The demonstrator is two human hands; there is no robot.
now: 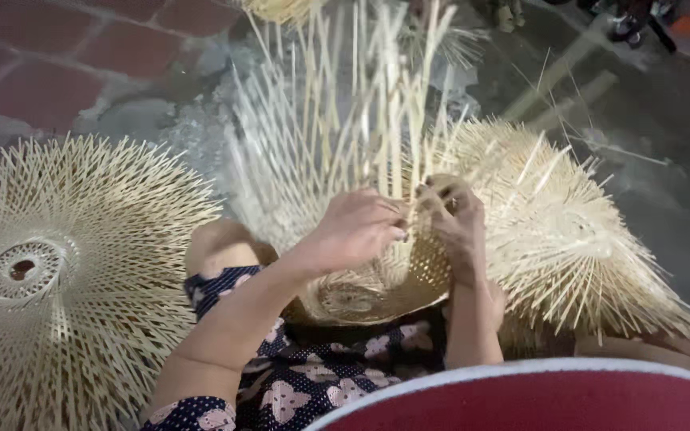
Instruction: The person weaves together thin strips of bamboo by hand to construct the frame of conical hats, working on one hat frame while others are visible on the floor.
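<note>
The basket [361, 279] rests on the lap, centre: base woven, wall just begun, long strips [361, 104] rising unwoven. Left hand [358, 227] pinches a strip; right hand [455, 219] grips the weave. A woven disc [57, 271] lies left, another piece [569, 231] right.

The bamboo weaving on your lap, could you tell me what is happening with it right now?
A person is weaving a bamboo piece propped on their lap. The left hand and right hand both grip its upright bamboo strips where the woven part ends. The strips above stand loose and unwoven. One spiky woven disc lies on the floor to the left, and another woven piece lies to the right.
</note>
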